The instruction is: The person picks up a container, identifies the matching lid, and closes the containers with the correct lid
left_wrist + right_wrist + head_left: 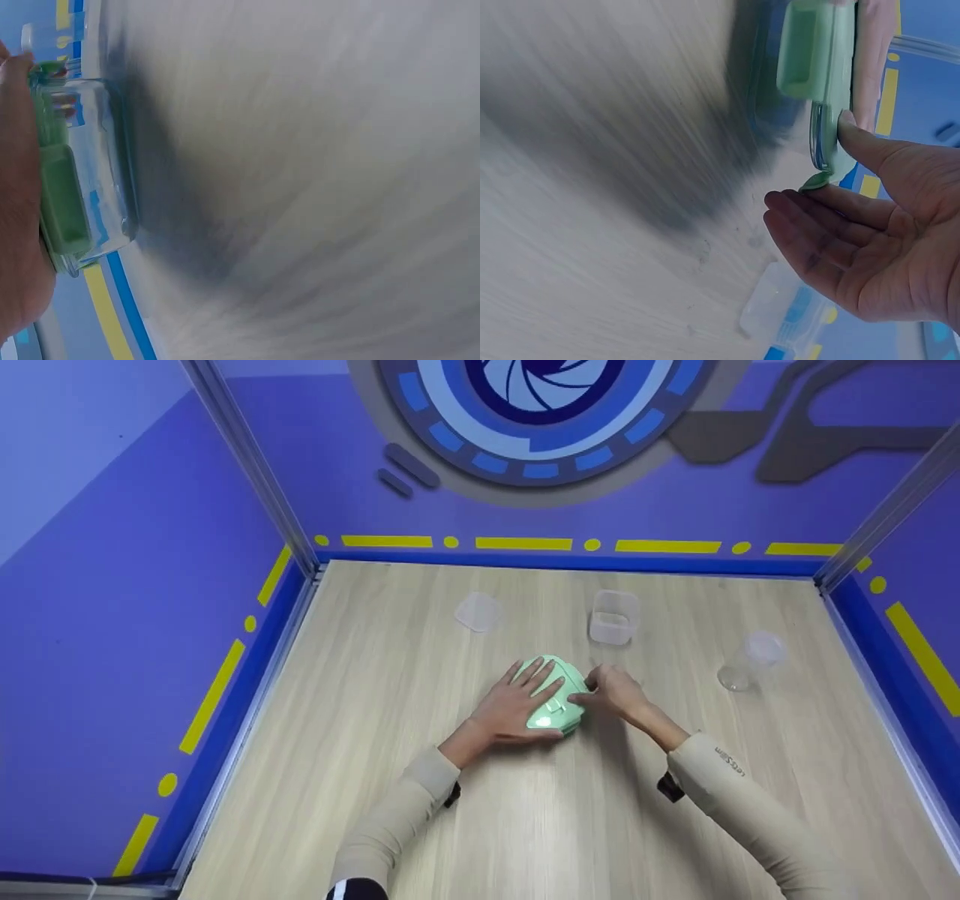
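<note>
A glass food container [109,172] with a light green snap-on lid [553,709] stands near the middle of the table. My left hand [517,709] lies across the lid from the left, its fingers straight and spread over the top. At the right edge, my right hand [616,690] has its thumb on the lid. Its index finger is against a green locking flap [815,181], which juts outward in the right wrist view. Another flap [799,49] hangs down along the container's side.
Behind the container stand a clear plastic tub [615,619] and, to its left, a flat translucent lid [478,612]. Farther right, a clear jar [735,676] stands beside a translucent round lid [765,648]. Blue panels [525,525] border the table at the back and sides.
</note>
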Tool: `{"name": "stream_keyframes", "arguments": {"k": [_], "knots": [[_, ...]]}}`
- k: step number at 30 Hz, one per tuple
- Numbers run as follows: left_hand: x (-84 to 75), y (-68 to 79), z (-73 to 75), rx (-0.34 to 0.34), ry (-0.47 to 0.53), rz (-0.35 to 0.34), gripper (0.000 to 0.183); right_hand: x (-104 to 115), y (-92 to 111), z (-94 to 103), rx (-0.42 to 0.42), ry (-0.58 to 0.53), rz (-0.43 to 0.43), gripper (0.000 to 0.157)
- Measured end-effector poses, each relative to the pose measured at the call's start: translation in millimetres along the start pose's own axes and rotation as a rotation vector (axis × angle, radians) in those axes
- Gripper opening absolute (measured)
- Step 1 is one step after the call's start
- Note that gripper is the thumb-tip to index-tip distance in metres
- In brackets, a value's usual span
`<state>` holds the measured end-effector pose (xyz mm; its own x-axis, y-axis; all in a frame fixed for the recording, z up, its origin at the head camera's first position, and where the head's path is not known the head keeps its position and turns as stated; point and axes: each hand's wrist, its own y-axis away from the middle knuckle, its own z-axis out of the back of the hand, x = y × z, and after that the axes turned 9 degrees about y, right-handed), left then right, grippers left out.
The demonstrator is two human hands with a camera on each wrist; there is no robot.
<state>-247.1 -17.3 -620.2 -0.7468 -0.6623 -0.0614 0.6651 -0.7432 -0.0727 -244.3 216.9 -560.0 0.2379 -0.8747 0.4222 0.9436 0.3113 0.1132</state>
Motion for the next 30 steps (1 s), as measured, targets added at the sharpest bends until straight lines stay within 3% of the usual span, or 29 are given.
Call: {"name": "stream_keyframes", "arguments": {"k": [5,11,16,19,23,26,30], "knots": [[0.3,-1.3,0.4,0.009,0.021,-0.013,0.099,1.3,2.0,1.0,0.017,-0.016,-0.033,0.04],[-0.7,0.0,-1.8,0.01,0.009,-0.005,0.102,4.5,-3.8,1.4,0.041,-0.043,-0.148,0.035],[-0.8,-2.4,-2.1,-0.014,0.003,-0.004,0.102,1.5,-8.5,3.1,0.147,-0.244,-0.189,0.064],[-2.0,-4.4,0.0,0.011,0.016,0.016,0.102,-2.2,-7.6,4.0,0.249,-0.447,-0.231,0.065],[-1.8,-7.1,3.2,0.038,0.036,0.061,0.102,-5.7,-3.1,-1.6,0.305,-0.682,-0.308,0.064],[-0.1,-9.5,4.9,0.042,0.043,0.09,0.103,-6.3,-1.8,-10.4,0.296,-0.805,-0.36,0.064],[1.0,-11.9,5.4,0.053,0.044,0.108,0.104,-5.2,-0.7,-17.9,0.277,-0.857,-0.414,0.07]]}}
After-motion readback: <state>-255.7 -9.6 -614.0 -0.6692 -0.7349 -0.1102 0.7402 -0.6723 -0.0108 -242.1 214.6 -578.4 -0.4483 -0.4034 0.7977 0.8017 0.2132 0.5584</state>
